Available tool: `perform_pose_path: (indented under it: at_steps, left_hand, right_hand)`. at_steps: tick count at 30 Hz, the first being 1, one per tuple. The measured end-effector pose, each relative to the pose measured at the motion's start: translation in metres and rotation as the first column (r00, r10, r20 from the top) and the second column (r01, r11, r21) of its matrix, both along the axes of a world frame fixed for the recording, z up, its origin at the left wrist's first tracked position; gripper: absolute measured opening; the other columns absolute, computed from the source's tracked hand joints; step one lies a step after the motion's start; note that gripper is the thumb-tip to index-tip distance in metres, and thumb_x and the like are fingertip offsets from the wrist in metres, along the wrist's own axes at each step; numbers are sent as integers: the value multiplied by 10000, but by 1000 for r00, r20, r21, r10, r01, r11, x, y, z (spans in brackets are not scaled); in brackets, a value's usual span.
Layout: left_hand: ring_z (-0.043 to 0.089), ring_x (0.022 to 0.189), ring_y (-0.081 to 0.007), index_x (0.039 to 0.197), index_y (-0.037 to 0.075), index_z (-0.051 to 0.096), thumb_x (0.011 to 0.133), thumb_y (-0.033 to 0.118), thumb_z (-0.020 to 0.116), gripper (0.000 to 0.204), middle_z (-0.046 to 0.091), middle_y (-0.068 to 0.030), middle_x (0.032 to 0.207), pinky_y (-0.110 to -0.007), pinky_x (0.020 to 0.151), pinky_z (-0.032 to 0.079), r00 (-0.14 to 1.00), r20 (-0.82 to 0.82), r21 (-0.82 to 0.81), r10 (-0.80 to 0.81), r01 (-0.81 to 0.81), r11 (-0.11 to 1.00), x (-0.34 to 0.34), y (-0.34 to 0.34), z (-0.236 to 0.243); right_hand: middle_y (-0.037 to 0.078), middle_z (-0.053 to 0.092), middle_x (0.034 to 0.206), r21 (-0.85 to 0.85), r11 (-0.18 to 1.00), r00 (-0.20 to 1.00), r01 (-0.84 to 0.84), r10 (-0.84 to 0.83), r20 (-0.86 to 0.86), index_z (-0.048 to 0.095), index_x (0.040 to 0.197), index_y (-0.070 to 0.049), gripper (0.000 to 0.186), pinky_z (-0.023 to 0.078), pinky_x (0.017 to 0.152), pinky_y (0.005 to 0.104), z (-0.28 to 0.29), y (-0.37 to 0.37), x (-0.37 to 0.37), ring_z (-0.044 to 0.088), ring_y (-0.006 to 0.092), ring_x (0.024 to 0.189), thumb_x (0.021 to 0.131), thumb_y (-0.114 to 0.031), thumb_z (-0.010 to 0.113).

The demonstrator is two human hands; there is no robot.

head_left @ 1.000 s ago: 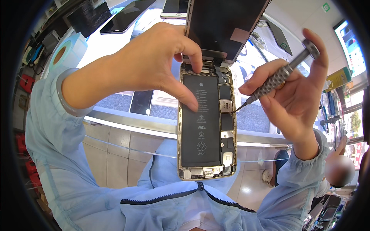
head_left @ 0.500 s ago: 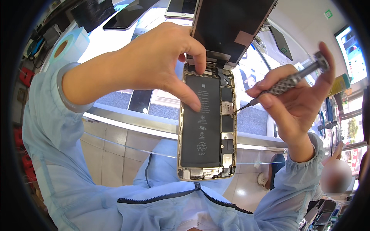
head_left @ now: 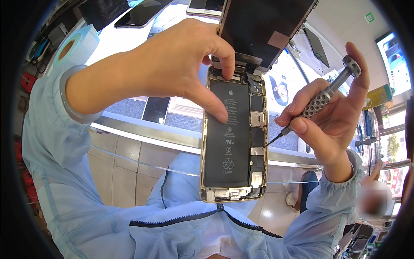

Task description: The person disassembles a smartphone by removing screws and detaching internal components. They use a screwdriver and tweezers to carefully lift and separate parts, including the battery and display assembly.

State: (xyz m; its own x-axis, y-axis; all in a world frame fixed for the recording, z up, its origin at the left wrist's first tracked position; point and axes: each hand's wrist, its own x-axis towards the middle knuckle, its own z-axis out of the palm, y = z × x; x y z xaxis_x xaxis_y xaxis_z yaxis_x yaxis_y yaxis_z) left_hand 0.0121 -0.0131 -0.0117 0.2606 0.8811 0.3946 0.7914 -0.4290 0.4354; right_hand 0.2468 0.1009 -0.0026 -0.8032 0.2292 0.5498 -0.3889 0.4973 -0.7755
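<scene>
An opened smartphone (head_left: pixel 258 116) is held up in front of me, its gold-edged body toward me and its black screen panel (head_left: pixel 263 30) tilted up at the far end. My left hand (head_left: pixel 189 64) grips the phone from the left. Its thumb lies on the black battery (head_left: pixel 228 142), and its index finger bends onto the inner parts near the top. In my right hand (head_left: pixel 332 116) is a thin precision screwdriver (head_left: pixel 317 103) with a textured grey handle. The tip points at the phone's right inner edge, beside a metal plate; whether it touches is too small to tell.
Beyond the phone is a bright glass-topped counter (head_left: pixel 172 142) with other phones, such as a black one (head_left: pixel 142 15) and a white one (head_left: pixel 206 7). A roll of labels (head_left: pixel 77 45) stands at the left. Another person (head_left: pixel 375 200) is at the right.
The screwdriver tip has moved down along the phone's right edge, and the handle is tilted more steeply. The phone has shifted slightly right, with my left hand still on it.
</scene>
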Motion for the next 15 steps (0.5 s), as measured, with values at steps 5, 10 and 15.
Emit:
perform_pose_path:
  at_steps: [5,10,15]
  left_hand:
    - [572,798,-196,837,82,673,472,301,915,490,640,-31,856,-302,702,444,1000,3,-2,0,0,1000,1,1,1]
    - [570,802,-198,837,81,673,473,303,914,490,638,-29,858,-303,706,444,1000,1,-9,4,-4,1000,0,0,0]
    - [563,805,-196,835,83,672,474,322,911,494,638,-26,852,-305,711,441,1000,6,2,0,0,1000,2,0,2]
  right_hand:
    - [110,629,781,14,1000,1000,-17,17,-6,-21,1458,-122,1018,610,660,349,2,0,1,686,222,688,773,-24,725]
    - [122,628,782,29,999,1000,-31,31,-3,-23,1456,-117,1023,610,659,352,-1,2,1,686,228,687,762,-2,720]
    - [145,629,772,335,941,995,-40,69,-75,-28,1453,-103,1073,588,587,322,8,5,5,669,235,638,723,8,750]
